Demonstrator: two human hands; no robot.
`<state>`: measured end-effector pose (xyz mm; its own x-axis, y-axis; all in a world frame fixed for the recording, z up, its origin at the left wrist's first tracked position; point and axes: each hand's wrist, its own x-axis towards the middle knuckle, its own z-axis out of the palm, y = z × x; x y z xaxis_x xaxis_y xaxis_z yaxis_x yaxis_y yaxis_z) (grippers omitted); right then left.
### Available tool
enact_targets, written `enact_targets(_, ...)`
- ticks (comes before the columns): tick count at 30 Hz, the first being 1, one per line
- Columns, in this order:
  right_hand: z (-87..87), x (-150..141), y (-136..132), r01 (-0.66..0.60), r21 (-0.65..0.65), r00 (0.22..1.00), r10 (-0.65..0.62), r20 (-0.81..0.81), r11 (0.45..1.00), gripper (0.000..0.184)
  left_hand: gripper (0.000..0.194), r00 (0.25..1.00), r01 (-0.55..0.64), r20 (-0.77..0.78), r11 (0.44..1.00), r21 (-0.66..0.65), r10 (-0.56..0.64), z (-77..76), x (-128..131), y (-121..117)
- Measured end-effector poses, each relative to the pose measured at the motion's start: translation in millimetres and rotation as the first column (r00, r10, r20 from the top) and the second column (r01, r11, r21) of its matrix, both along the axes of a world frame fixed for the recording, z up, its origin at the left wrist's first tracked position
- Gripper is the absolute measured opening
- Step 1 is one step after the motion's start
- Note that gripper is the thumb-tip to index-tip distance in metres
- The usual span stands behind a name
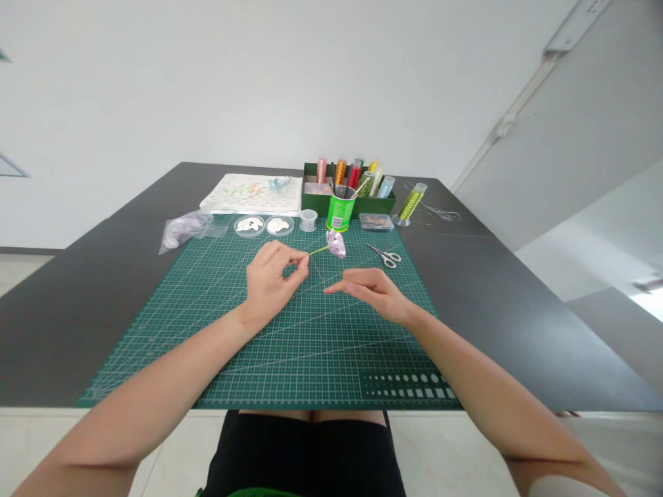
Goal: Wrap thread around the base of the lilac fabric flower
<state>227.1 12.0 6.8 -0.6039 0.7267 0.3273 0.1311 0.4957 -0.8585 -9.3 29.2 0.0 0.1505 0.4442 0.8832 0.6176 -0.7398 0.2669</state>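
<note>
My left hand (pixel 277 276) pinches the thin green stem of a lilac artificial flower (pixel 336 244) between thumb and fingertips. The flower lies level, its head pointing right, above the green cutting mat (pixel 207 331). A fine thread (pixel 318 270) runs from the stem near my left fingertips down to my right hand (pixel 370 291). My right hand is closed with its index finger stretched toward the left, and the thread ends at that fingertip. Scissors (pixel 386 255) lie partly open on the mat beyond my right hand.
Behind the mat stand a green tin (pixel 339 210) of tools and a dark green box (pixel 370 205) of thread spools. A light green spool (pixel 413 205) leans at right. Two dishes of white pieces (pixel 249 225), a plastic bag (pixel 184 229) and white sheets (pixel 248 197) lie left.
</note>
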Motion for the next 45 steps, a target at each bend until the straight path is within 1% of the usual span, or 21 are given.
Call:
enact_targets(3,3.8,0,-3,-0.001,0.042,1.0,0.002,-0.025,0.999,0.042,0.012,0.999,-0.031,-0.039,0.999,-0.034,0.029,-4.8,-1,4)
enact_targets(7,9.4,-1,-7,0.025,0.061,0.999,-0.022,-0.049,0.998,0.041,0.011,0.994,-0.031,-0.109,0.993,-0.11,0.018,-9.4,0,4)
enact_targets(11,11.1,-3,-8,0.074,0.044,0.997,-0.074,-0.005,0.996,0.028,0.01,0.976,-0.005,-0.214,0.981,-0.194,-0.037,-11.5,3,0)
enact_targets(15,11.1,-4,-7,0.136,0.097,0.991,-0.137,0.002,0.986,0.013,0.011,0.952,0.026,-0.293,0.975,-0.22,-0.091,-11.7,4,-3)
enact_targets(19,12.8,-5,-8,0.166,0.164,0.986,-0.168,0.001,0.972,0.009,0.008,0.946,0.026,-0.308,0.973,-0.229,-0.098,-11.7,4,-4)
enact_targets(23,13.8,-6,-12,0.142,0.225,0.987,-0.154,0.04,0.964,0.01,0.01,0.951,0.008,-0.298,0.971,-0.239,-0.081,-11.6,5,-4)
enact_targets(26,13.4,-8,-14,0.13,0.244,0.988,-0.146,0.047,0.961,0.012,0.012,0.952,-0.005,-0.298,0.966,-0.26,-0.076,-10.5,5,-5)
enact_targets(28,13.4,-8,-14,0.166,0.245,0.984,-0.177,0.023,0.955,0.013,0.013,0.946,0.007,-0.311,0.965,-0.262,-0.091,-9.8,5,-4)
enact_targets(30,13.7,-7,-13,0.244,0.26,0.968,-0.249,-0.012,0.934,0.013,0.013,0.934,0.047,-0.333,0.967,-0.251,-0.131,-9.6,5,-4)
enact_targets(31,14.0,-6,-13,0.293,0.277,0.955,-0.297,-0.027,0.915,0.013,0.013,0.924,0.074,-0.347,0.967,-0.244,-0.159,-9.7,5,-5)
enact_targets(35,14.6,-3,-9,0.465,0.383,0.875,-0.481,-0.061,0.798,0.014,0.014,0.884,0.172,-0.395,0.959,-0.226,-0.251,-10.5,6,-7)
enact_targets(37,14.4,-1,-7,0.516,0.434,0.838,-0.54,-0.079,0.738,0.014,0.015,0.866,0.203,-0.414,0.954,-0.22,-0.279,-9.7,7,-10)
enact_targets(39,14.0,1,-4,0.544,0.468,0.814,-0.574,-0.093,0.696,0.015,0.016,0.854,0.233,-0.426,0.952,-0.2,-0.299,-8.0,8,-12)
enact_targets(42,13.0,3,-1,0.56,0.483,0.8,-0.59,-0.105,0.673,0.015,0.016,0.848,0.289,-0.413,0.943,-0.166,-0.332,-5.5,9,-15)
enact_targets(45,11.6,5,3,0.561,0.468,0.803,-0.587,-0.105,0.683,0.014,0.014,0.851,0.335,-0.373,0.929,-0.158,-0.37,-5.0,9,-15)
